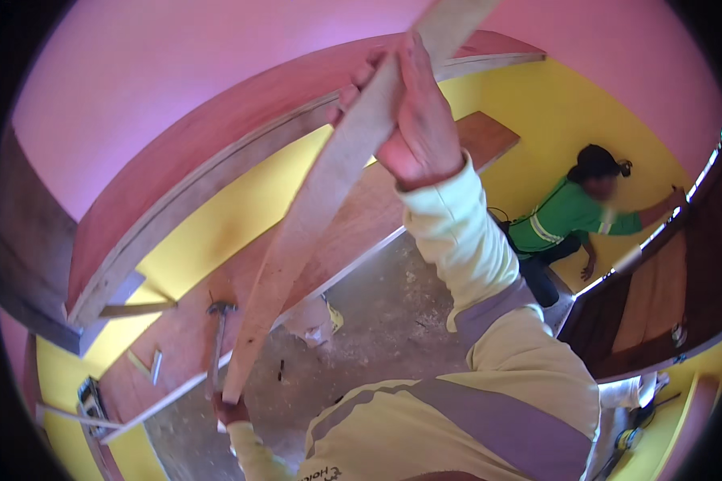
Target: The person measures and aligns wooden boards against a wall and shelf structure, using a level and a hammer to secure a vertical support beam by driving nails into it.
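Note:
A long, flat wooden board runs diagonally across the view, from the lower left up past the top edge. High on it, my right hand is closed, the palm against one edge and the fingertips showing at the other. My left hand grips the board's lower end, its fingers partly hidden. A hammer lies close to that end, on the reddish wooden shelf behind the board.
Overhead at left curves a red-topped shelf. A person in a green shirt crouches at right, one arm stretched to a dark wooden door. A folding square-like tool and a boxy tool rest at lower left. Debris marks the floor.

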### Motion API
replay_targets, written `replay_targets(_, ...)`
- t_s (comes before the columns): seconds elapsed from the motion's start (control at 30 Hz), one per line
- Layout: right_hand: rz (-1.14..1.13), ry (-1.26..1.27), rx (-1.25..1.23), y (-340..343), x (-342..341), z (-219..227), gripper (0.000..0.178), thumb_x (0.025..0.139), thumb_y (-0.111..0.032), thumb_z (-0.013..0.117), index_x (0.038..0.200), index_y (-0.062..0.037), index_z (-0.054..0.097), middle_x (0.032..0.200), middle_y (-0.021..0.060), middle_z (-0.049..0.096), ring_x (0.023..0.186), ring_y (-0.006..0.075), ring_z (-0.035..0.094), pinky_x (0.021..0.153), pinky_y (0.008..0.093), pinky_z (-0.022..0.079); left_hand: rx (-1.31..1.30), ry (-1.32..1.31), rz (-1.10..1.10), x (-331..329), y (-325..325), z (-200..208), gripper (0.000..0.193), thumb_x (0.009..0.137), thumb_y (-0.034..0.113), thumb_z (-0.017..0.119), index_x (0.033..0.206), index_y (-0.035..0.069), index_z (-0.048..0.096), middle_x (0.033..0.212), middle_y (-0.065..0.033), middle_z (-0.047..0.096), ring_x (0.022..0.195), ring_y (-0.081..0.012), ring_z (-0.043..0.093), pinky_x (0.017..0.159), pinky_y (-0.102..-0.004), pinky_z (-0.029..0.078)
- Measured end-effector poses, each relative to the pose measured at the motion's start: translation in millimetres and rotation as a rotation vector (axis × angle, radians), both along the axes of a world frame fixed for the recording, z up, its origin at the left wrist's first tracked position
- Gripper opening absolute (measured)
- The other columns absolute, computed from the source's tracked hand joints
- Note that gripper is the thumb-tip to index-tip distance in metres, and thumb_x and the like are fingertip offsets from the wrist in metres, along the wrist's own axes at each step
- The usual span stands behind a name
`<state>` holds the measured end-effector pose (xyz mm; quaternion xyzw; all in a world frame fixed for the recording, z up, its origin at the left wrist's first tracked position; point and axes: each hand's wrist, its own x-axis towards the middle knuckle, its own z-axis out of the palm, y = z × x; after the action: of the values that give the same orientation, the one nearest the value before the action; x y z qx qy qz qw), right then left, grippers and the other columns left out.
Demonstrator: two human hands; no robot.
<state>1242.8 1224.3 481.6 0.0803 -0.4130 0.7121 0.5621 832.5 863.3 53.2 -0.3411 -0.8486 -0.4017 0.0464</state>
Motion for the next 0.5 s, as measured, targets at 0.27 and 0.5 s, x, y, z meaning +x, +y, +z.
replay_targets(0.27,-0.148,-0.088,-0.074,37.3,-31.3,-31.5,0.015,0.093,-0.015,0.047,0.103,-0.0029,0.048,0.087,0.0089,0.058,0.080,0.0260,0.059,0.070,0.0452,0.052,0.091,0.008,-0.528,-19.1,-41.8,277.1,0.048,0.072,0.007,0.064,0.118,0.004,0.050,0.103,-0.0065,0.055,0.091,-0.0183,0.054,0.078,-0.0324,0.046)
replay_targets(0.5,-0.001,-0.180,-0.006,132.0,-18.2,-7.3,0.032,0.095,-0.017,0.045,0.118,0.0051,0.044,0.098,0.0189,0.062,0.086,0.0352,0.065,0.082,0.0468,0.055,-0.047,0.551,-0.696,-45.6,28.2,473.1,0.063,0.079,0.018,0.064,0.132,-0.006,0.039,0.122,-0.0191,0.053,0.106,-0.0245,0.054,0.089,-0.0329,0.044)
